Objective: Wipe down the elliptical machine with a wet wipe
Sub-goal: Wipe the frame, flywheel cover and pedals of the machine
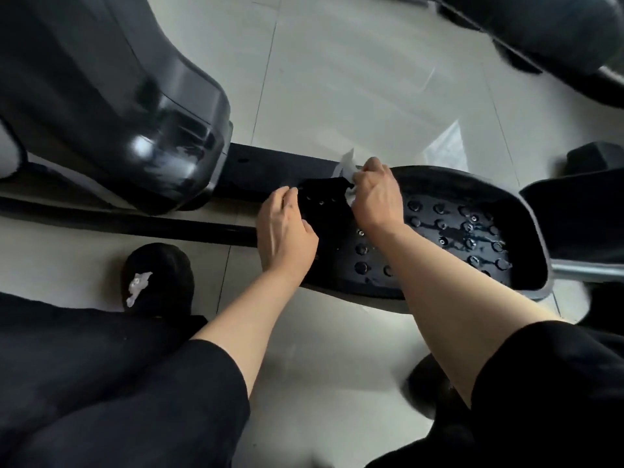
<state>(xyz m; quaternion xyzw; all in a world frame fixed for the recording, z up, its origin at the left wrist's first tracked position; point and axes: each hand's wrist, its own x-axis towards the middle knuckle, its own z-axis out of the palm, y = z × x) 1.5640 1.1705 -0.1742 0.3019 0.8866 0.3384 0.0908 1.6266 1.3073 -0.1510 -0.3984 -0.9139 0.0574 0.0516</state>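
A black elliptical pedal (pixel 466 231) with raised studs lies low over the floor; its right half glistens wet. My right hand (pixel 376 194) is shut on a white wet wipe (pixel 347 167), pressing it against the pedal's far left end where the pedal meets the black bar (pixel 270 167). My left hand (pixel 285 228) rests on the pedal's near left edge, its fingers curled over the rim and holding nothing else. The machine's glossy black housing (pixel 135 106) bulges at the upper left.
Pale floor tiles (pixel 354 79) spread beyond the pedal. A black slipper with a white figure (pixel 157 278) stands at the lower left, another dark shoe (pixel 429 383) at the lower right. A second pedal (pixel 580 204) and a silver tube (pixel 587 268) sit at the right.
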